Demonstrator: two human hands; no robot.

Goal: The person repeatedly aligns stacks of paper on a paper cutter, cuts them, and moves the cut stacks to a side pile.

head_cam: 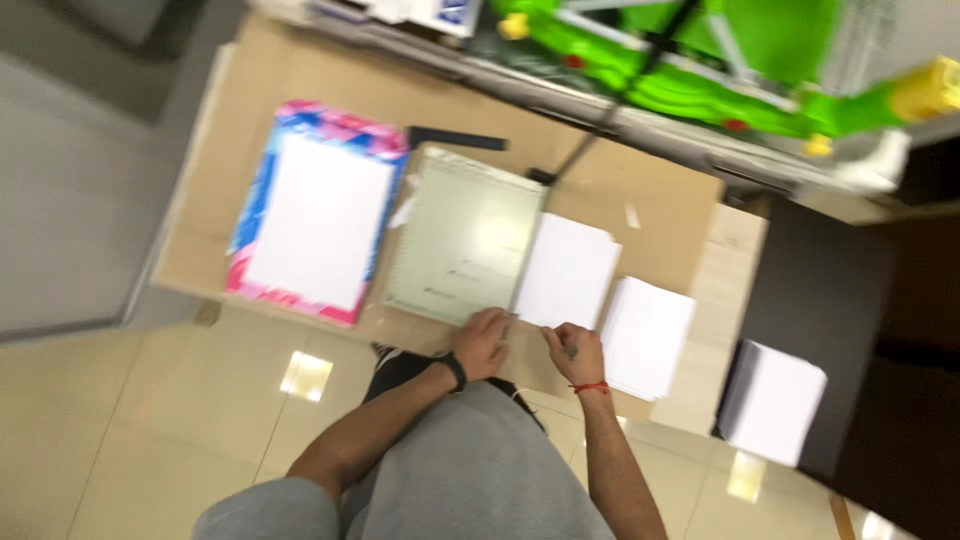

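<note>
On the brown bench [650,190] your left hand [483,343] presses the green paper cutter's [463,240] near edge, while your right hand [575,350] pinches the white sheets [566,270] beside it. Cut stacks [647,335] already lie right; wrapped ream [318,212] remains.

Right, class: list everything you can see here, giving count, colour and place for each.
Paper cutter board: one, pale green, centre of the brown worktop.
Paper on cutter: one white stack, right of the board.
Cut paper stack: one, white, further right.
Paper ream on wrapper: one, white on pink-blue, left.
Paper stack: one, white, on dark surface, far right.
Green frame: one, top.
Left hand: black wristband, on the board's near edge.
Right hand: red wrist thread, at the paper's near edge.
</note>
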